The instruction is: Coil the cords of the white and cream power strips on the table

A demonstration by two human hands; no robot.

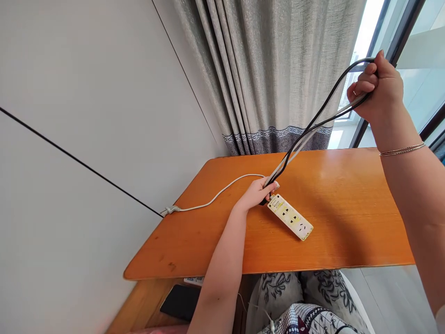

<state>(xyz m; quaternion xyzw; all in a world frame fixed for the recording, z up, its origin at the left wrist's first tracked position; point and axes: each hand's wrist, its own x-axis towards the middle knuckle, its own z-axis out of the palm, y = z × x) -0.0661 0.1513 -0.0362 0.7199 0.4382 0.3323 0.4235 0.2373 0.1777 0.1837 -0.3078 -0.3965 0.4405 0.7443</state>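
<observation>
Left hand: the left hand (259, 192) is low on the table (347, 208), with its fingers closed tight on the black cord (301, 138).
Right hand: the right hand (377, 86) is up in the air in a closed fist. It holds the top of the same black cord, which loops over its fingers.
Cord: it runs in tight lines between the 2 hands, from 7 o'clock up to 1 o'clock. A pale strand runs along with it (where that strand ends is hard to tell).
Power strip: the power strip (290, 216) lies flat on the table. Its top end is touching the left hand.
Which way it lies: its long side points from 10 o'clock to 4 o'clock, and it sits at 4 o'clock from the left hand.
Nearer hand: the left hand is right beside the strip, and the right hand is well apart from it, high at 1 o'clock.
White cord: the white cord (215, 197) curves from the left hand toward 9 o'clock and goes off the table edge by the wall (86, 116).
Around: a grey curtain (264, 69) hangs at 12 o'clock, a thin bracelet (401, 150) is on the right wrist, and a dark phone (181, 301) lies under the table at 7 o'clock.
</observation>
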